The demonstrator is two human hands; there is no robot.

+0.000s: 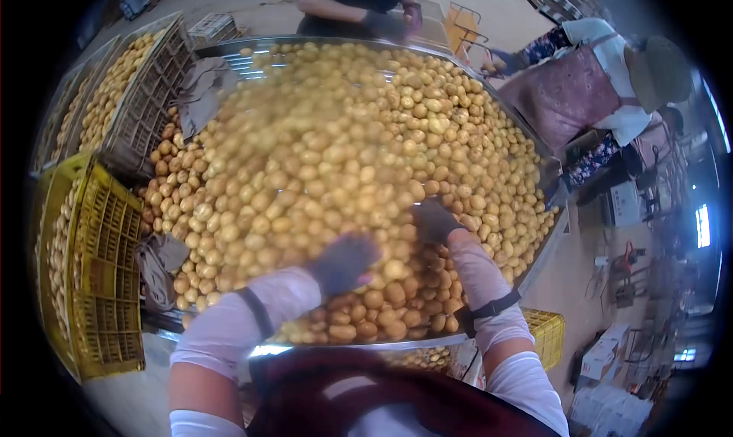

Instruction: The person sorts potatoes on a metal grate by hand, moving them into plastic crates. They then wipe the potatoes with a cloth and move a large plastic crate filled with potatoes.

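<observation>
A broad metal-edged sorting table (527,120) is heaped with small round yellow-orange fruits (321,162). My left hand (345,264), in a grey glove and slightly blurred, is over the fruits near the front edge; its fingers look stretched out, with nothing seen in them. To its right, my right hand (437,221), in a dark glove, reaches down onto the pile and touches fruits. Its fingertips are partly hidden, so I cannot see whether it grips one. Browner fruits (382,315) lie below and between my hands. Pale sleeves with dark bands cover both forearms.
A yellow crate (107,276) and grey crates (145,124) of fruit stand at the left. Grey cloths (202,93) lie on the table's left side. One person (355,9) stands across the table, another (580,85) at the right. Another yellow crate (544,334) sits below right.
</observation>
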